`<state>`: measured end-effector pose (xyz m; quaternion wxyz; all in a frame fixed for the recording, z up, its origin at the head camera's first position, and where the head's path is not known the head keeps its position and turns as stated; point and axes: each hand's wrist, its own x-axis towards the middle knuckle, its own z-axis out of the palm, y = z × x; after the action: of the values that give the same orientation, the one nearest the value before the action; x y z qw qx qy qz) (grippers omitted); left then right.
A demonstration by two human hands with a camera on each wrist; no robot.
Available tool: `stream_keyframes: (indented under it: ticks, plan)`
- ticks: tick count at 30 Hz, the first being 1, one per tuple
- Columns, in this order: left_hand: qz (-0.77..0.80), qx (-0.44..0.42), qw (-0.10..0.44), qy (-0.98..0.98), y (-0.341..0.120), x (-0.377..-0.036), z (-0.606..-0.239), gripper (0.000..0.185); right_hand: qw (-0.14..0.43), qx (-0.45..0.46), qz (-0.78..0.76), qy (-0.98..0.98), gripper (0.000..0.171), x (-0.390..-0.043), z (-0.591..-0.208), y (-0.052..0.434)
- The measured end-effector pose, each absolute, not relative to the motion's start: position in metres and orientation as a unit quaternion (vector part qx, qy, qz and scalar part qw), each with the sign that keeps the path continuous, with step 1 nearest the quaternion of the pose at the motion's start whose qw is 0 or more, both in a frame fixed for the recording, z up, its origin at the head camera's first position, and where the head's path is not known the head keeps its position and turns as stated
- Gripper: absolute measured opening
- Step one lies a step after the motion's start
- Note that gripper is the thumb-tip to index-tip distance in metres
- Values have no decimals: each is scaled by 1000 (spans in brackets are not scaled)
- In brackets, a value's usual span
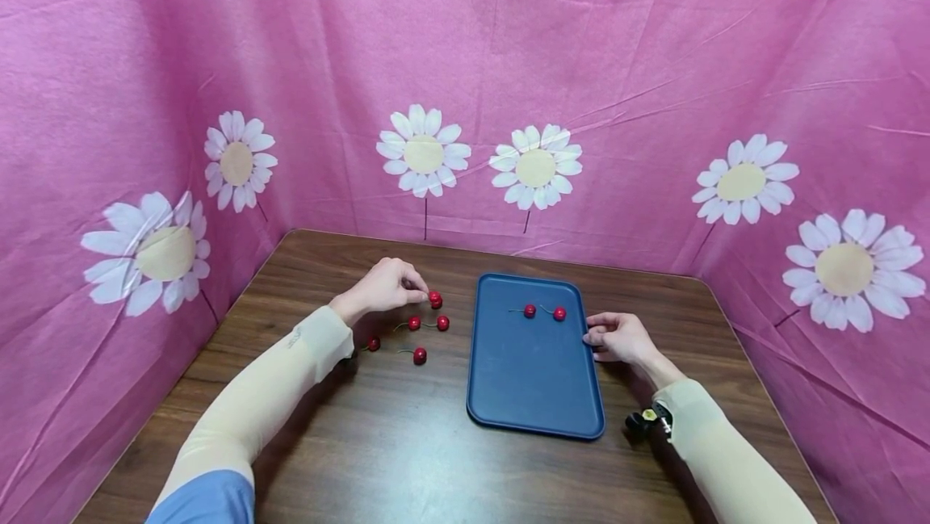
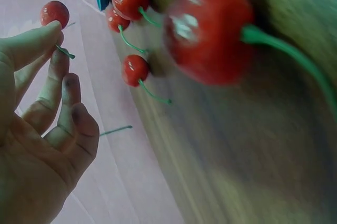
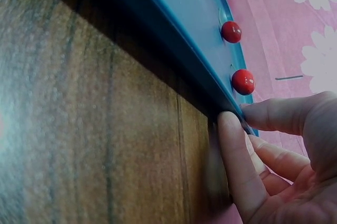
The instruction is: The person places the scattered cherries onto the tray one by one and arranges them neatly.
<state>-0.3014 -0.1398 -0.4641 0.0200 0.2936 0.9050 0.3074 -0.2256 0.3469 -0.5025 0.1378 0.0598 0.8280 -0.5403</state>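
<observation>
My left hand [image 1: 388, 286] pinches a red cherry [image 2: 55, 13] near its stem between thumb and fingertips, over the left part of the table. A bit of green stem [image 2: 66, 51] pokes out below the thumb. Close by on the wood lie several more red cherries with green stems, one [image 1: 420, 356] nearest the front and another [image 2: 213, 33] looming large in the left wrist view. On the right, my right hand [image 1: 617, 338] holds the right edge of a dark blue tray [image 1: 534, 379], thumb and fingers at its rim. Two cherries, one left [image 1: 529, 311] and one right [image 1: 559, 313], lie in the tray's far half.
The brown wooden table [image 1: 407, 435] carries all of this. Pink cloth [image 1: 479, 39] with white daisies hangs around its back and sides. A small black and yellow object [image 1: 641, 421] shows beside the right wrist, right of the tray's near corner.
</observation>
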Motion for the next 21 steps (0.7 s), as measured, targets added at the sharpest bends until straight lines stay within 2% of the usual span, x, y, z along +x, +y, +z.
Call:
stream_keyframes:
  ticks: [4,12,21]
  plan:
    - [310,300,13,902,-129,-304,-460,6,137,59,-540,828,51,-225,-502,347]
    - [333,310,37,890,-106,-309,-454,8,138,63,-539,829,52,-225,-503,347]
    - [305,332,12,892,-81,-314,-445,8,137,59,-543,826,53,-226,-504,348]
